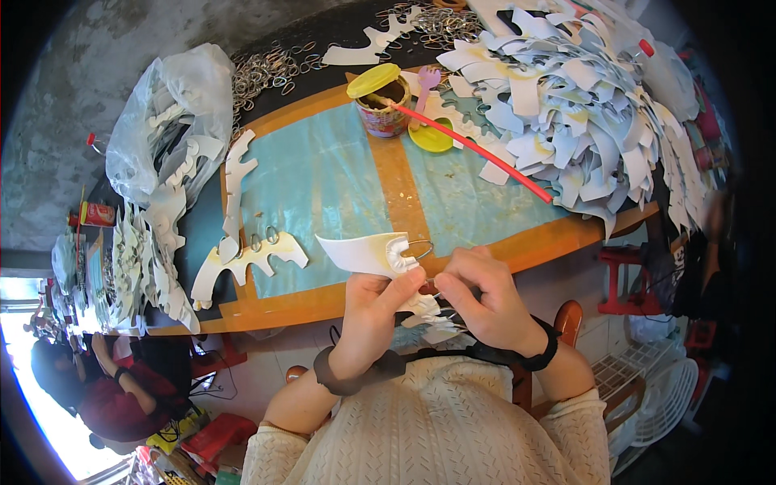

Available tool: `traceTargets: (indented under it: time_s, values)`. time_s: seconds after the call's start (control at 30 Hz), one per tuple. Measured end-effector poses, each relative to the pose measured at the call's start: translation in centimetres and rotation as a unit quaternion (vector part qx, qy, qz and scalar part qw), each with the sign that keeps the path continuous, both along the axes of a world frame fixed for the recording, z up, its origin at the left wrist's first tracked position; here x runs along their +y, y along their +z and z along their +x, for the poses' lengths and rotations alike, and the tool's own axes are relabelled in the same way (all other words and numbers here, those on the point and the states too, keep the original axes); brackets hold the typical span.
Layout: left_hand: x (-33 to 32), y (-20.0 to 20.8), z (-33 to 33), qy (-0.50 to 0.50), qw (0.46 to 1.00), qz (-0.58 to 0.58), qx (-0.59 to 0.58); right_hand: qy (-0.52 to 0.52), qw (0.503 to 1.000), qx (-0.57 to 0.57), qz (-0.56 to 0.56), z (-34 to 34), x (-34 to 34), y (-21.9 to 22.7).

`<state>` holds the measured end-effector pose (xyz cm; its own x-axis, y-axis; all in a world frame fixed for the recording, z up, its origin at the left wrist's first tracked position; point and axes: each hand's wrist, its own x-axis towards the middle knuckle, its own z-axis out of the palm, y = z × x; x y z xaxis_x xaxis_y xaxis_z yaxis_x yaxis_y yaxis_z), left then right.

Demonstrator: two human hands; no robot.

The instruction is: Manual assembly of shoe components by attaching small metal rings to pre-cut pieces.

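- My left hand clamps a white cutout.
- My right hand, close beside, has fingertips together at its edge.
- Beyond them, a tub stands on the desk.

The cut piece is white, the stick red, the sheet blue (edged orange-brown).

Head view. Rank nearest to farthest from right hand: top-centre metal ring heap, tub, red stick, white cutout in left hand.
From the right hand:
1. White cutout: just left
2. Red stick: ahead, judged by its near end
3. Tub: ahead-left
4. Metal ring heap: table's back
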<state>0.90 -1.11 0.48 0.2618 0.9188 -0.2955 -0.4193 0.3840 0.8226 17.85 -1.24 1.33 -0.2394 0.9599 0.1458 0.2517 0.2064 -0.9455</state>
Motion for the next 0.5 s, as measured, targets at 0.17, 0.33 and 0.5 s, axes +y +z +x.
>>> traceTargets:
  time_s: [0.17,0.33,0.5]
  values:
    - [-0.2,0.0,0.3,-0.005,1.000,-0.016,0.019,-0.032,0.999,0.028,-0.019,-0.3,0.0,-0.2]
    - [0.3,-0.4,-1.5,-0.113,0.991,0.052,0.048,-0.031,0.994,0.081,-0.062,-0.3,0.3,-0.2]
    - [-0.2,1.9,-2.0,-0.175,0.983,0.026,0.047,-0.032,0.990,0.108,-0.087,0.0,0.8,0.5]
